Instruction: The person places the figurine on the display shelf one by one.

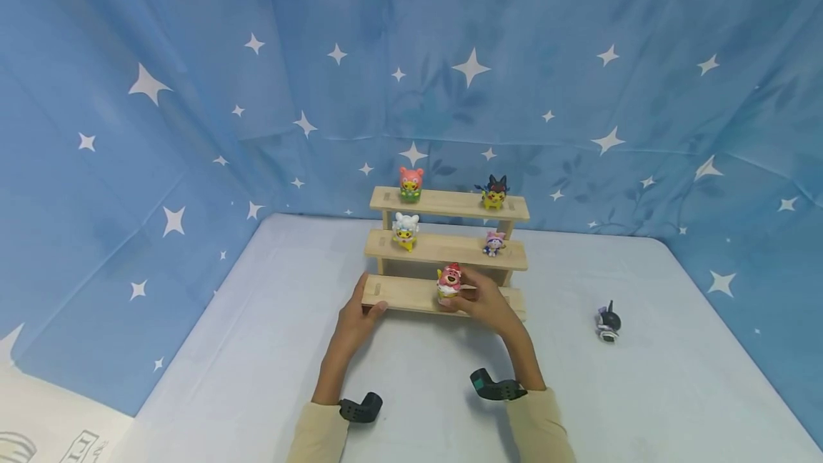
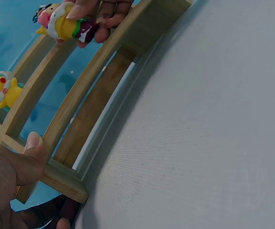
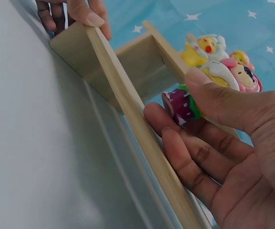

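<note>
A three-tier wooden display stand [image 1: 405, 293] stands on the white-covered table. My left hand [image 1: 352, 316] grips the left end of its lowest tier, the thumb over the front edge in the left wrist view. Between thumb and fingers, my right hand [image 1: 485, 302] holds a pink bear figurine [image 1: 449, 283] at that tier, right of its middle. The figurine's purple and green base [image 3: 179, 104] shows in the right wrist view, with fingers beside the tier's front edge. Whether the base touches the board I cannot tell.
The middle tier bears a white-hooded yellow figurine [image 1: 406, 232] and a small purple-and-pink one [image 1: 494, 244]. On the top tier are a pink-hooded figurine [image 1: 411, 184] and a black-eared yellow one [image 1: 494, 193]. A black-and-white figurine [image 1: 608, 322] lies at the right. Behind hangs a starry blue curtain [image 1: 360, 91].
</note>
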The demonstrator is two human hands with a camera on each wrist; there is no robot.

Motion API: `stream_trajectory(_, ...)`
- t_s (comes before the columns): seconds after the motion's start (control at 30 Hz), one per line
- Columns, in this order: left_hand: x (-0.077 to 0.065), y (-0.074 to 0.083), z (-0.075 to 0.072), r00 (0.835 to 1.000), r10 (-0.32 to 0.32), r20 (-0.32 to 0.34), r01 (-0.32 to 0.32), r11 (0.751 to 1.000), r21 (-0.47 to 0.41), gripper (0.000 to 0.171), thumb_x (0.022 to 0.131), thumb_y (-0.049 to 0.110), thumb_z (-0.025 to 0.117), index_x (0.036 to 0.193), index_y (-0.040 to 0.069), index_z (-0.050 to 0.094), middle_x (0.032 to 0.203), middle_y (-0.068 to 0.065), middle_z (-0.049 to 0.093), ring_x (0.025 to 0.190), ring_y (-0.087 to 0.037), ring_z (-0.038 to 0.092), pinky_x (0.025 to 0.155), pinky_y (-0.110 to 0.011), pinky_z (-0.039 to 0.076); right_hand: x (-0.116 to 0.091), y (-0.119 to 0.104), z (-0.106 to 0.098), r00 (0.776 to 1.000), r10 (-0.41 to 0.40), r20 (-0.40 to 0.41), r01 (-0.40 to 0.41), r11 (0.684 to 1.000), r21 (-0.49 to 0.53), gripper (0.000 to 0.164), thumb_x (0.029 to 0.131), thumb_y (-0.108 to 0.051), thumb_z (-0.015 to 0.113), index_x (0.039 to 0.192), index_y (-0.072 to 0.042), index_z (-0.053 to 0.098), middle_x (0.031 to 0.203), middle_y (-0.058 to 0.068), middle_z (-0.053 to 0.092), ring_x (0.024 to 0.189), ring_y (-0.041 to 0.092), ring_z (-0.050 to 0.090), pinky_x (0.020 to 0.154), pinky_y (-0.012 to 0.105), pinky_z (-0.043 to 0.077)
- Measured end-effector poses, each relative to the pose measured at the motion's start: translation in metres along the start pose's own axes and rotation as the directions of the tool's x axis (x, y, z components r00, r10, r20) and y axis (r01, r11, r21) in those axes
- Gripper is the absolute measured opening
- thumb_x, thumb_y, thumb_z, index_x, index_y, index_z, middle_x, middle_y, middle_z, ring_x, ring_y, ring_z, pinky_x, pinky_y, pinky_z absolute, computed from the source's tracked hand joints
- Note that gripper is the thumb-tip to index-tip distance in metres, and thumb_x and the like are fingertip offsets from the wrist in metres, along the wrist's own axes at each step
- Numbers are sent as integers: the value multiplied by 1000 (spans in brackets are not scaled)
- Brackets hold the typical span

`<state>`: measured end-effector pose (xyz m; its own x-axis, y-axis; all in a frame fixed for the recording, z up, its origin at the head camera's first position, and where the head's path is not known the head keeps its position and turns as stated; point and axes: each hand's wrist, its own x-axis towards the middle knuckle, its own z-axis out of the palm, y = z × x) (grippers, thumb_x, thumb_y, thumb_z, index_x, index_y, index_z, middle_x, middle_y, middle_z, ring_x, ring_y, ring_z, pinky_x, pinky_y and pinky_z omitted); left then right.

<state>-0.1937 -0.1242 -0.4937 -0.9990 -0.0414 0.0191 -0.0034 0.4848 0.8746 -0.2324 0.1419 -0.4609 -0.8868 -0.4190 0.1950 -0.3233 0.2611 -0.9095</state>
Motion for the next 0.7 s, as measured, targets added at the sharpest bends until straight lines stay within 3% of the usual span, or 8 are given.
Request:
stream_trajectory(0.3, 2, -1, -1, 1000, 0, 0, 0, 1000, 15, 78, 96, 30, 61, 157, 9, 17, 156, -26, 30, 143, -46, 29, 115, -59, 26, 11, -5, 23, 997, -18, -69, 17, 1000, -15, 52, 85, -1, 73, 133, 4, 53, 121, 26, 62, 100, 34, 69, 78, 22, 58)
stream_trajectory(0.5, 2, -1, -1, 1000, 8, 2, -8, 1000, 15, 78, 96, 28, 62, 157, 8, 18, 155, -26, 30, 143, -47, 30, 115, -60, 27, 19, -6, 40, 993, -65, -93, 59, 996, -68, 49, 84, 5, 72, 129, 10, 52, 116, 29, 62, 101, 42, 67, 85, 35, 58)
stream_trajectory(0.7, 2, -2, -2, 1000, 11, 4, -11, 1000, 22, 79, 96, 32, 62, 156, 7, 17, 155, -26, 30, 143, -46, 30, 115, -59, 27, 24, -5, 53, 985, -65, -162, 54, 996, -67, 51, 83, 0, 75, 130, 2, 56, 114, 20, 67, 99, 32, 68, 84, 30, 57)
